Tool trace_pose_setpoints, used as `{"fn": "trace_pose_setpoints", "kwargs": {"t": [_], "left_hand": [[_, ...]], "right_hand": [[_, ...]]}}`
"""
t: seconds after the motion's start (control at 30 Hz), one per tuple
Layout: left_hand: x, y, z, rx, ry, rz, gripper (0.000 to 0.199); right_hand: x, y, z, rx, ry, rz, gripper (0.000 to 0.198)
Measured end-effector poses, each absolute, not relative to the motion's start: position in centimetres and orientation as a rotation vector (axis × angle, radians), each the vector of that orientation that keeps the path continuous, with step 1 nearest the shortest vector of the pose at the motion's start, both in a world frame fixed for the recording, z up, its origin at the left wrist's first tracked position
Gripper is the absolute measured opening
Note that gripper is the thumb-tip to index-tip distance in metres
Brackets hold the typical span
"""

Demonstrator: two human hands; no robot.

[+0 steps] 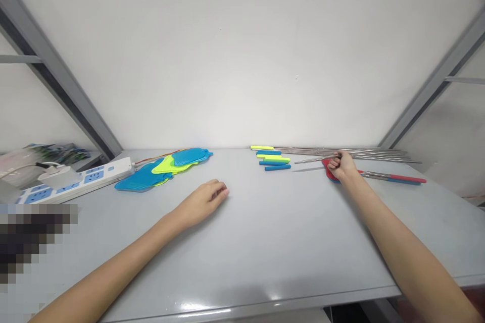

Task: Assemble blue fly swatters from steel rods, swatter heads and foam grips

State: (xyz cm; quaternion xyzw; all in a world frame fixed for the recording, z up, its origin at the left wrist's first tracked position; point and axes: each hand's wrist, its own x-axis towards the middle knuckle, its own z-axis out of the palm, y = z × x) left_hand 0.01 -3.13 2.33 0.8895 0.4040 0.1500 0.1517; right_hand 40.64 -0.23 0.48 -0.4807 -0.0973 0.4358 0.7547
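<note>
My right hand is closed around a thin metal rod, held a little above the table with its free end pointing left. Beneath and beside that hand is a red fly swatter head, with a blue one partly hidden under it. Their red handle and blue handle reach to the right. My left hand rests on the table with its fingers curled in and nothing visible in them. Blue and yellow-green swatter heads lie overlapped beyond it. Several blue and yellow-green grip tubes lie between my hands.
More metal rods lie along the wall at the back right. A white power strip with a plugged-in adapter stands at the left. Grey shelf posts flank the grey table. A blurred patch covers the lower left.
</note>
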Motion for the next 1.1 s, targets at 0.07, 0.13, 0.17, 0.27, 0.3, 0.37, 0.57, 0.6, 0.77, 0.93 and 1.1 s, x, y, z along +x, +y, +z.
{"fn": "trace_pose_setpoints", "kwargs": {"t": [0.07,0.13,0.17,0.27,0.3,0.37,0.57,0.6,0.77,0.93,1.1], "left_hand": [[-1.4,-1.5,2.3,2.573,1.282,0.506,0.030],[-3.1,0.3,1.9,2.613,1.460,0.588,0.031],[-3.9,1.2,1.7,2.637,1.563,0.636,0.032],[-6.0,3.4,0.7,2.696,1.784,0.736,0.035],[-6.4,4.0,0.3,2.702,1.827,0.753,0.036],[-7.2,4.8,-0.2,2.678,1.911,0.739,0.038],[-8.5,5.6,-1.1,2.586,2.025,0.706,0.037],[-8.6,5.6,-1.1,2.592,2.029,0.720,0.036],[-8.2,5.3,-0.6,2.616,2.045,0.818,0.030],[-8.3,4.9,0.1,2.535,2.008,1.021,0.033],[-8.4,4.5,0.9,2.353,1.967,1.189,0.034]], "right_hand": [[40.4,-0.2,0.4,-1.045,-0.223,0.989,0.013],[40.1,-0.3,0.5,-1.045,-0.236,1.022,0.014],[39.8,-0.3,0.5,-1.047,-0.242,1.035,0.014],[39.2,-0.4,0.7,-1.059,-0.259,1.056,0.014],[39.1,-0.4,0.8,-1.064,-0.264,1.060,0.014],[38.8,-0.4,0.8,-1.076,-0.272,1.069,0.015],[38.3,-0.4,0.6,-1.086,-0.286,1.095,0.015],[38.2,-0.4,0.6,-1.085,-0.288,1.102,0.014],[37.2,-0.6,1.0,-1.078,-0.310,1.131,0.014],[36.6,-0.8,1.2,-1.071,-0.338,1.155,0.014],[36.5,-0.7,0.9,-1.074,-0.351,1.175,0.013]]}}
